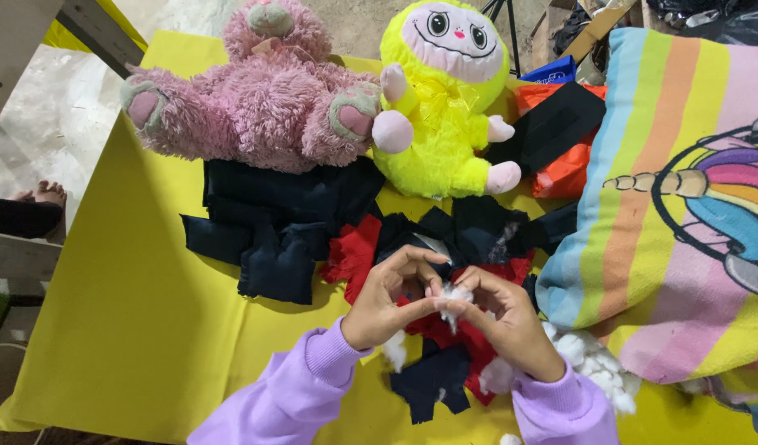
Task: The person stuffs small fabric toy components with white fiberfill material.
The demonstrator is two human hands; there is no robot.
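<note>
Both hands met over the scraps: the left hand (pixel 383 298) and right hand (pixel 501 317) together held a tuft (pixel 455 298) of white, fluffy stuffing in a pinching grip. Red and navy scraps (pixel 358 247) lay beneath on the yellow-covered bench (pixel 123 330); more stuffing (pixel 589 356) was heaped beside a striped pillow (pixel 676 206).

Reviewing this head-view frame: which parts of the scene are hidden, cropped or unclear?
- Red fabric under the left hand and right hand: shape hidden by the hands and the dark pieces.
- White stuffing: mostly covered by the fingers.
- Striped pillow: cut off by the right edge.
- Pink plush toy: head cropped at the top edge.
</note>
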